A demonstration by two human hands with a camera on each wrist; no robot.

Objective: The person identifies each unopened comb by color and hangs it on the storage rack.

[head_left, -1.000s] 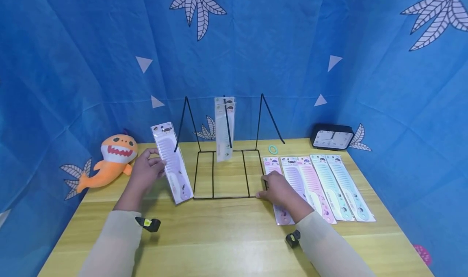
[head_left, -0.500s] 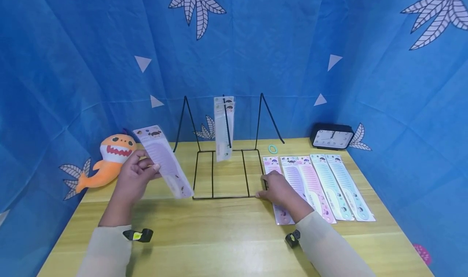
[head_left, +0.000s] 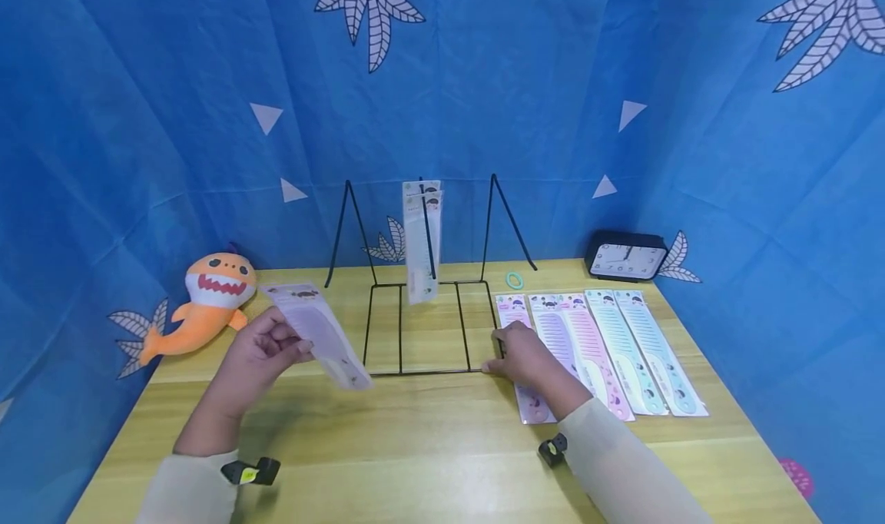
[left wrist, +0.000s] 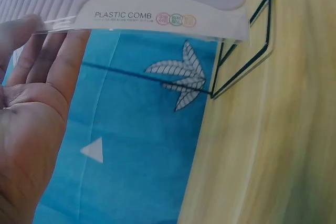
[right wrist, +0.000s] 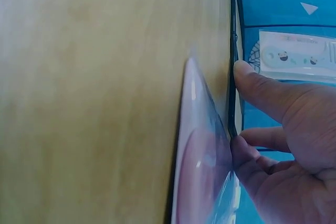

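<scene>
My left hand (head_left: 266, 353) holds a packaged lilac comb (head_left: 318, 335) tilted above the wooden table (head_left: 415, 432), left of the black wire rack (head_left: 422, 320). In the left wrist view the fingers (left wrist: 44, 66) lie behind the comb pack (left wrist: 131, 3), which reads "PLASTIC COMB". Two packaged combs (head_left: 422, 240) hang on the rack's middle prong. My right hand (head_left: 523, 357) rests at the rack's front right corner, fingertips (right wrist: 247, 74) touching the wire (right wrist: 232, 56), over the near end of a pink comb pack (head_left: 525, 355).
A row of several packaged combs (head_left: 608, 351) lies right of the rack. An orange shark plush (head_left: 200, 301) sits at the left, a black clock (head_left: 625, 259) at the back right, a green ring (head_left: 515, 280) near the rack. Blue cloth walls surround the table.
My left hand has drawn the lilac comb pack leftward and down, away from the rack's left prong, tilting it flatter. The right hand has stayed at the rack's corner.
</scene>
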